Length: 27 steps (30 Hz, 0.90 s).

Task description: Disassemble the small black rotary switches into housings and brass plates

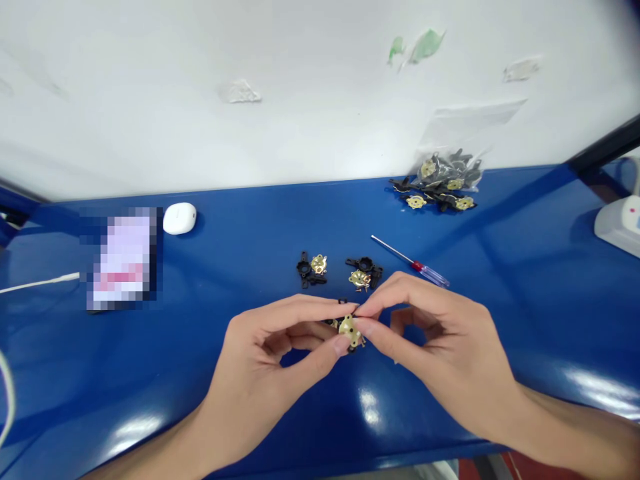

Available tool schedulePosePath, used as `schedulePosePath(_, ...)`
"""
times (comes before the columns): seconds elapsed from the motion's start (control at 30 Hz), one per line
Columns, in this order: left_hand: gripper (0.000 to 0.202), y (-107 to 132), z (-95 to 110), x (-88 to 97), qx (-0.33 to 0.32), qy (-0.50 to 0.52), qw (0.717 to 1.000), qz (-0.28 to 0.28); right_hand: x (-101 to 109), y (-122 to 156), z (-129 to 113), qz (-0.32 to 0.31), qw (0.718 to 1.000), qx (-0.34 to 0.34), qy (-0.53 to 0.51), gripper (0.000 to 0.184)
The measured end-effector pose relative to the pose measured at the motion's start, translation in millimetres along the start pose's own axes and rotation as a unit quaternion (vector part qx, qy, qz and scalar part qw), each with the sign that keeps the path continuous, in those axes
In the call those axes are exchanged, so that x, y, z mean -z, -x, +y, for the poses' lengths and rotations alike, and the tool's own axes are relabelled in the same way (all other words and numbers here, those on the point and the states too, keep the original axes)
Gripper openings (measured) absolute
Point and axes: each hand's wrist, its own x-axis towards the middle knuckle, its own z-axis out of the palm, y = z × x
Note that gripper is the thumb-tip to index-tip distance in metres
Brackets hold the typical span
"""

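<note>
Between my two hands, over the front half of the table, is a small round brass-coloured plate (pixel 349 330) with holes and side lugs. My left hand (pixel 280 353) pinches its lower left side between thumb and fingers. The thumb and index finger of my right hand (pixel 435 333) close on its upper right edge. Black bits show around the plate, but my fingers hide whether they are joined to it. Just beyond lie two groups of parts: a brass plate (pixel 319 264) beside black plastic pieces (pixel 303 269), and another brass plate (pixel 359 278) with a black ring (pixel 367 264) and small screws.
A screwdriver (pixel 420 267) with a clear and red handle lies beyond my right hand. At the back right, a clear bag (pixel 450 167) holds more black and brass parts, with several loose before it. A phone (pixel 125 260) and white case (pixel 180 218) are at left; a white device (pixel 620 223) is far right.
</note>
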Motion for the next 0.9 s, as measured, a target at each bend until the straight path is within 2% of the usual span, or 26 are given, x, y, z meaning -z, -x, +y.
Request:
schedulePosePath(0.1,0.032,0.1,1.2,0.6,0.009,-0.006,1.000,-0.005,1.0,-0.1,1.5,-0.015,0.999,-0.021,-0.031,0.003)
schedulePosePath(0.23,0.032,-0.6,1.4,3.8,0.015,0.001,1.000,-0.007,2.0,0.8,2.6,-0.029,0.996,-0.054,-0.069,0.008)
schedulePosePath(0.37,0.029,-0.2,0.8,7.2,0.047,0.038,0.998,-0.036,1.8,1.7,0.8,-0.035,0.994,-0.061,-0.088,0.010)
schedulePosePath(0.57,0.029,0.2,1.5,7.0,0.058,0.056,0.996,-0.046,0.6,0.6,-0.6,-0.037,0.993,-0.064,-0.091,0.013)
schedulePosePath(0.77,0.026,-0.7,-0.9,8.9,0.066,0.044,0.996,-0.043,1.7,1.3,0.2,-0.031,0.995,-0.055,-0.076,0.007)
schedulePosePath(0.9,0.028,-0.5,-2.9,9.8,0.055,0.030,0.997,-0.040,2.3,1.4,1.7,-0.032,0.997,-0.052,-0.052,0.012)
